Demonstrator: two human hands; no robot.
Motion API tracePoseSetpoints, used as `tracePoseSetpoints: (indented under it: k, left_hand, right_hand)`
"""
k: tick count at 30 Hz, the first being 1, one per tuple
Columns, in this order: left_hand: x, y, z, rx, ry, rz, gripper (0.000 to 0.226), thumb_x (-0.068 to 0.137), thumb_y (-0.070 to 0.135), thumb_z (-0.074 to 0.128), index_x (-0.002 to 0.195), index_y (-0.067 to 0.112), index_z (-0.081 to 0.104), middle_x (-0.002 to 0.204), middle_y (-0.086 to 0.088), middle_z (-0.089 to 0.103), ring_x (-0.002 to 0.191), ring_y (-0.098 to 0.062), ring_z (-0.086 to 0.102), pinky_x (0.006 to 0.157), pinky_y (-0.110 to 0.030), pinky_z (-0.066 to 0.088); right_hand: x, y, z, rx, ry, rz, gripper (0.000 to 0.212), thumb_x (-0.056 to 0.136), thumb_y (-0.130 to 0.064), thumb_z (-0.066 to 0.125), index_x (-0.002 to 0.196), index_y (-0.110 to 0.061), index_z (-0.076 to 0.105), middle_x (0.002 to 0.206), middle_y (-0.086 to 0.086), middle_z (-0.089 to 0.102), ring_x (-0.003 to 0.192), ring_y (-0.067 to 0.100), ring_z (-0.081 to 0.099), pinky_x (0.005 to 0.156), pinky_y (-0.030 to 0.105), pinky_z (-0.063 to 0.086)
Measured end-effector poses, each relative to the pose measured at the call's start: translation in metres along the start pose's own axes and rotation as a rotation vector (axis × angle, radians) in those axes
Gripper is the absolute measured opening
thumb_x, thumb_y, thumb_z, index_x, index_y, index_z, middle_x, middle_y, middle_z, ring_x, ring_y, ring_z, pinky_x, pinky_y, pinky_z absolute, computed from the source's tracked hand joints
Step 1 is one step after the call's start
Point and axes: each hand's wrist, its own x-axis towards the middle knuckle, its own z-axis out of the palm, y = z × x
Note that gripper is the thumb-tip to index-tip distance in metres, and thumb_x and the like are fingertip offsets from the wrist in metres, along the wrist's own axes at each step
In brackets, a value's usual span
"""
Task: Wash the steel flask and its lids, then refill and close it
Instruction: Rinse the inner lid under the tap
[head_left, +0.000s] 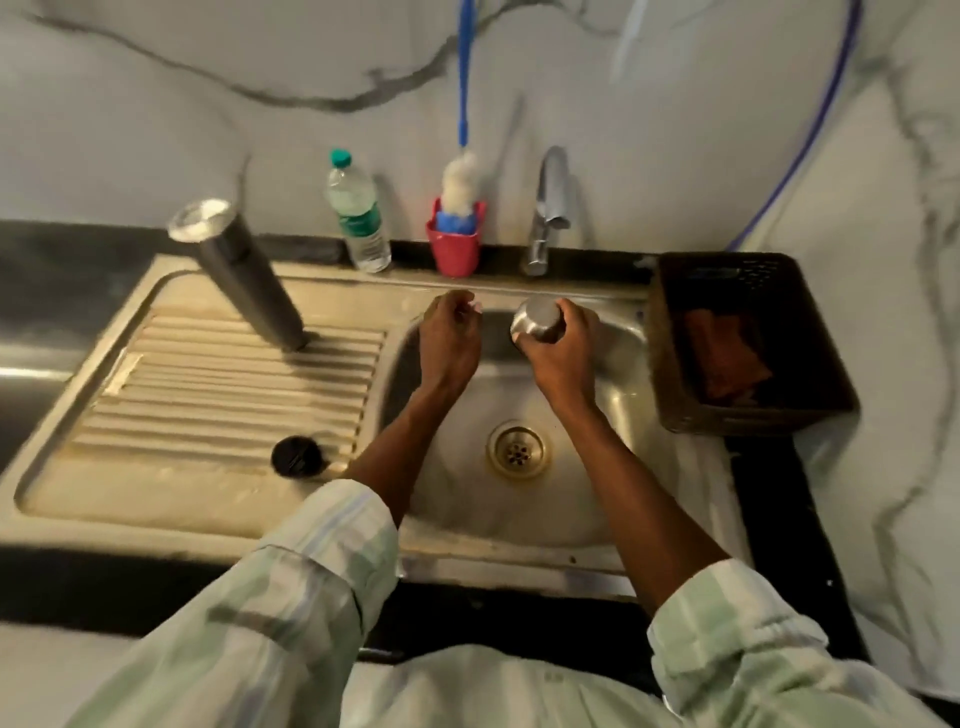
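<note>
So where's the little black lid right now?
In the head view, the black lid lies on the near edge of the ribbed draining board, left of the sink basin, just beside the person's left forearm and nearer than the upturned steel flask.

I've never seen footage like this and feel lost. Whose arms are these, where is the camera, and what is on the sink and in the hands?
There is no machine here: the single picture comes from a camera on a person's head, looking down at their own arms. The right hand grips a steel cup lid over the sink basin. The left hand holds nothing that I can make out. The steel flask stands upside down on the ribbed drainboard, with a black lid nearby. Behind stand a water bottle, a red cup holding a brush, and the tap.
</note>
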Motion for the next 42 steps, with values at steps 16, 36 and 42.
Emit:
tracePoseSetpoints:
  k: [16,36,42]
  left_hand:
    - [0.104,0.067,0.078,0.138,-0.276,0.013,0.025,0.098,0.015,0.061,0.105,-0.006,0.071,0.101,-0.02,0.073,0.09,-0.029,0.069,0.073,-0.032,0.051]
    - [0.107,0.038,0.083,-0.144,-0.196,-0.137,0.018,0.098,0.009,0.058,0.087,0.007,0.071,0.079,-0.007,0.069,0.064,-0.014,0.065,0.067,-0.032,0.06]
    - [0.105,0.032,0.087,-0.166,-0.197,-0.233,0.015,0.097,0.017,0.059,0.096,0.008,0.071,0.089,-0.009,0.073,0.084,-0.026,0.071,0.079,-0.041,0.061]
  right_hand:
    - [0.053,0.002,-0.015,-0.067,-0.033,0.07,0.069,0.078,-0.029,0.08,0.139,-0.02,0.049,0.139,0.006,0.052,0.125,0.023,0.051,0.102,0.041,0.049]
    - [0.046,-0.004,-0.012,-0.07,-0.109,0.107,0.071,0.077,-0.026,0.082,0.139,-0.019,0.049,0.138,0.003,0.055,0.123,0.021,0.053,0.097,0.033,0.049]
    - [0.041,-0.004,-0.016,-0.048,-0.113,0.108,0.068,0.077,-0.02,0.082,0.137,-0.018,0.05,0.135,0.002,0.057,0.12,0.018,0.054,0.095,0.032,0.048]
